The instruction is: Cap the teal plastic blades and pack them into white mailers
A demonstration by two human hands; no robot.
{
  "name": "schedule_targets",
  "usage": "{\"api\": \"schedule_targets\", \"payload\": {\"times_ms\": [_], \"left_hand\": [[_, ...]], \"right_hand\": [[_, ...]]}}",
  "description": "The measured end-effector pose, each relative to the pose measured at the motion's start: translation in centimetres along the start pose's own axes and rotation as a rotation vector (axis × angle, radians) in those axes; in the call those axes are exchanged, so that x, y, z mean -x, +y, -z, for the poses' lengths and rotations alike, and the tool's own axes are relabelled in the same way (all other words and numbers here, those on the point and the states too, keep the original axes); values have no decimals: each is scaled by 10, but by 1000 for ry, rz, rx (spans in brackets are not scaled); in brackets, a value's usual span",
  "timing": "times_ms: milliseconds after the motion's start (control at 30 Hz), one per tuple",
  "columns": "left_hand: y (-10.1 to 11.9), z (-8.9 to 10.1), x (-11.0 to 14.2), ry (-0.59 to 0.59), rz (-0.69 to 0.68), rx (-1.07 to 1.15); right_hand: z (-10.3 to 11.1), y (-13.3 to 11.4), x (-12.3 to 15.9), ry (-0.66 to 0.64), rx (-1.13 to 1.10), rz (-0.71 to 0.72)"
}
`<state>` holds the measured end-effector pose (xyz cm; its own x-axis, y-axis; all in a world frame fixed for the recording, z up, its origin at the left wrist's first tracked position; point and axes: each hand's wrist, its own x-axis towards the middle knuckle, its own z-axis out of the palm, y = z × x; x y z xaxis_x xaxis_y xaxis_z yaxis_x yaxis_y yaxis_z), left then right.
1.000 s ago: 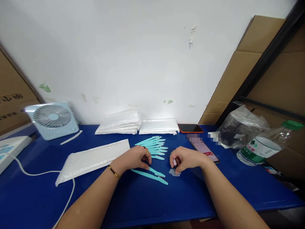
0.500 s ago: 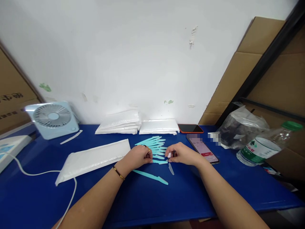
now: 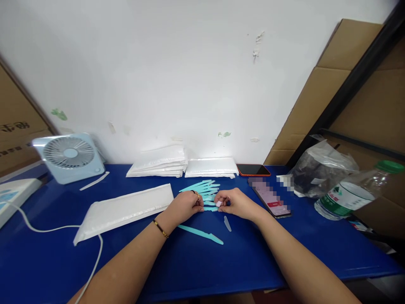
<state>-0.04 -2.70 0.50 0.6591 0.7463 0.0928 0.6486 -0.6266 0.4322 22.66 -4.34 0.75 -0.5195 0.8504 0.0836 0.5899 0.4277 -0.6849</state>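
My left hand (image 3: 185,205) is closed on the handle of a teal eyebrow razor (image 3: 209,209). At the razor's blade end, the fingers of my right hand (image 3: 238,204) pinch a small clear cap, mostly hidden by the fingertips. Just beyond both hands, several teal eyebrow razors (image 3: 202,187) lie fanned out side by side. Nearer to me, a single teal razor (image 3: 202,234) rests on the blue table with its blade end to the right. One loose translucent cap (image 3: 227,223) lies below my right hand.
A white padded mailer (image 3: 126,211) lies left of my hands, with mailer stacks (image 3: 156,162) by the wall. Two phones (image 3: 253,170), a bottle (image 3: 351,196) and a plastic bag (image 3: 322,169) are on the right. A fan (image 3: 69,158) and white cable (image 3: 99,253) occupy the left.
My left hand has carried one razor away from me to the fanned group. My right hand has taken a cap from the small pile and brought it left to the razor's blade end.
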Motion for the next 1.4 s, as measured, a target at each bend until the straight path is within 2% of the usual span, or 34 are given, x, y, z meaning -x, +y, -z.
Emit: {"api": "schedule_targets", "payload": {"times_ms": [167, 233, 267, 333, 367, 433, 533, 667, 767, 867, 967, 1033, 1133, 1300, 1400], "left_hand": [[7, 3, 0, 79, 8, -19], [11, 10, 5, 77, 8, 23], [12, 14, 8, 38, 3, 54], [15, 21, 14, -116, -23, 106], [16, 24, 16, -201, -35, 118], [18, 26, 19, -322, -33, 123], [21, 22, 19, -347, 18, 112], [22, 19, 18, -243, 73, 52], [19, 20, 18, -169, 90, 49], [15, 19, 18, -110, 93, 196], [13, 16, 15, -108, 117, 428], [13, 14, 13, -106, 137, 470], [13, 12, 10, -30, 135, 404], [12, 11, 9, 85, 151, 335], [10, 10, 10, 125, 154, 300]], "right_hand": [[13, -8, 4, 33, 103, 107], [24, -12, 10, -56, 120, 167], [29, -13, 13, -140, 105, 179], [34, -13, 18, -317, 65, 172], [34, -13, 19, -375, 54, 165], [30, -12, 19, -415, 58, 153], [20, -14, 15, -341, 103, 116], [11, -14, 10, -149, 296, 81], [6, -12, 8, -70, 484, 63], [4, -11, 6, -32, 613, 54], [6, -12, 6, 29, 636, 38], [10, -12, 8, 60, 579, 29], [18, -8, 9, 107, 363, 5], [20, 2, 3, 341, -319, -147], [15, 4, -3, 466, -686, -172]]}}
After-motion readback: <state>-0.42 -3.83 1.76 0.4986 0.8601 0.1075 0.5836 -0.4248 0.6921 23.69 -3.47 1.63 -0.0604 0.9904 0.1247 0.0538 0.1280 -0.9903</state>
